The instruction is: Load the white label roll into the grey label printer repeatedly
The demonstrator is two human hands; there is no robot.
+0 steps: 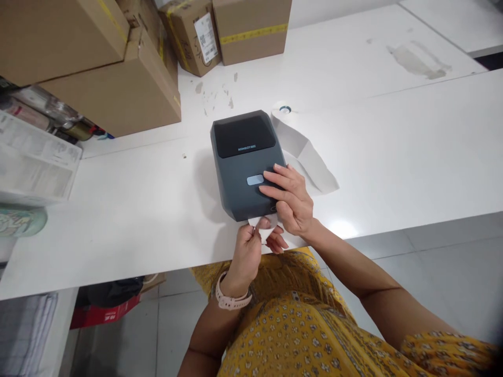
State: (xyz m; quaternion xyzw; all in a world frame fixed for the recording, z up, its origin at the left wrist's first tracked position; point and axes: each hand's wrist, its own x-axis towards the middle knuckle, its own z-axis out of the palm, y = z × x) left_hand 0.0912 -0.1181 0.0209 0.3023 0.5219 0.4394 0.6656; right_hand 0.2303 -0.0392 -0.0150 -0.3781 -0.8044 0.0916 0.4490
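A dark grey label printer with a black window and a light blue button sits on the white table. My left hand, at its front edge, pinches a white paper strip that comes out of the printer's front. On the printer's right side rests my right hand, fingers spread, with two fingertips close to the button. Its thumb side lies by the front right corner. Behind the printer is a roll of white label paper, a loose length of it trailing along the right.
Cardboard boxes with yellow tape stand at the back and left. A white carton and a pale green cylinder are at the far left. The white tabletop ends just in front of my body.
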